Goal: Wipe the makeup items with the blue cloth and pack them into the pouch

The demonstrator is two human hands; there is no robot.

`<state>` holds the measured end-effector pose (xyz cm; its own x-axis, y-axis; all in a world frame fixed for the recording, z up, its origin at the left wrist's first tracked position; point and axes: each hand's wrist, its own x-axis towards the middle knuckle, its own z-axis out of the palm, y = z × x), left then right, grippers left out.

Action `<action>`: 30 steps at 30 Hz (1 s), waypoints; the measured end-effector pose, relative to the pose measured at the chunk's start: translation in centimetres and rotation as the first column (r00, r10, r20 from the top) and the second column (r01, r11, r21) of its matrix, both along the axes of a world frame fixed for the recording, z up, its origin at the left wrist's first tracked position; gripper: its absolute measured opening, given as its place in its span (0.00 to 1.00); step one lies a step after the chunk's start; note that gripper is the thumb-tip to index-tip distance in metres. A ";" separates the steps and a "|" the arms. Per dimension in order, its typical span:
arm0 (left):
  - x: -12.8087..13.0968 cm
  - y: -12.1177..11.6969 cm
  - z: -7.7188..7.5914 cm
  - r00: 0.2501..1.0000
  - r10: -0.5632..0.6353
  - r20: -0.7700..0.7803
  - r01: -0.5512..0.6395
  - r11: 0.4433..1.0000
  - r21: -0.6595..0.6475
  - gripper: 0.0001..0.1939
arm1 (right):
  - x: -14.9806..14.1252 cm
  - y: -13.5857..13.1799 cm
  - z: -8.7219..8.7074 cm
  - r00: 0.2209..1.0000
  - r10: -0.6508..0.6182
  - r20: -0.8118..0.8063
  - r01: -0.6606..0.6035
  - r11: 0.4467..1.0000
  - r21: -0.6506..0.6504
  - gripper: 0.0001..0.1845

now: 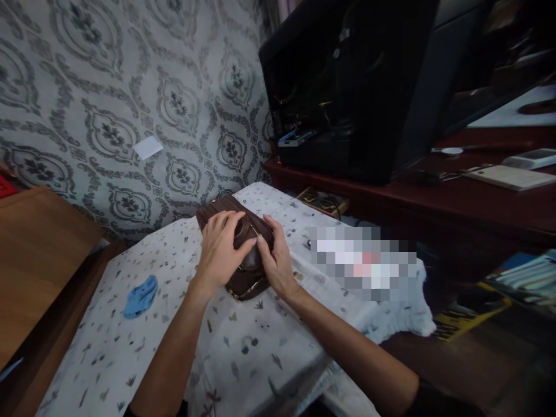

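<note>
A dark brown leather bag (pixel 217 209) with gold zips lies on a table covered by a white patterned cloth (pixel 243 347). My left hand (pixel 220 250) rests on top of the bag, fingers spread flat over it. My right hand (pixel 274 260) presses against the bag's right side, fingers together along its edge by the metal fitting. Both hands hide the bag's middle.
A crumpled blue cloth (pixel 141 296) lies on the table to the left. A blurred patch (pixel 365 263) covers something at the table's right. A black open case (pixel 343 87) stands on a dark red desk (pixel 434 202). A wooden board (pixel 39 255) sits left.
</note>
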<state>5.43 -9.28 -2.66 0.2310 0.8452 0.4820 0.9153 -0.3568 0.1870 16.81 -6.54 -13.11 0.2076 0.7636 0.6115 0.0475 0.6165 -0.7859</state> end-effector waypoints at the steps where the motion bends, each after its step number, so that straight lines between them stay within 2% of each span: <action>1: -0.1 -0.1 -0.1 1.000 -0.004 -0.002 0.004 1.000 -0.008 0.25 | 0.0 0.0 0.0 1.000 0.001 0.004 -0.001 1.000 0.002 0.24; 10: -0.6 -0.1 -0.8 0.999 -0.044 0.028 0.044 0.999 -0.004 0.28 | 0.0 0.2 0.1 0.998 0.053 -0.037 -0.055 0.996 -0.064 0.27; 15: -0.5 -0.3 -0.7 0.998 -0.036 0.050 0.036 0.999 -0.015 0.28 | 0.6 0.1 0.3 0.994 0.092 -0.062 -0.096 0.994 -0.061 0.23; 20: -0.8 -0.2 -0.6 0.996 -0.060 0.065 0.062 0.998 -0.021 0.28 | 2.1 0.1 -0.1 0.972 0.228 -0.054 -0.232 0.969 -0.084 0.27; 25: -1.5 -0.1 -0.5 0.992 -0.110 0.063 0.114 0.992 -0.055 0.26 | 3.1 -0.1 -0.3 0.908 0.383 -0.166 -0.401 0.912 -0.090 0.31; 30: -1.7 -0.1 -0.6 0.986 -0.130 0.107 0.136 0.989 -0.058 0.24 | 3.0 0.0 -0.4 0.926 0.365 -0.097 -0.374 0.922 -0.100 0.30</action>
<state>3.68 -9.39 -3.31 0.2954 0.8404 0.4544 0.8353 -0.4581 0.3041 19.82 -6.54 -13.53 -0.0607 0.8584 0.5094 -0.2281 0.4849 -0.8443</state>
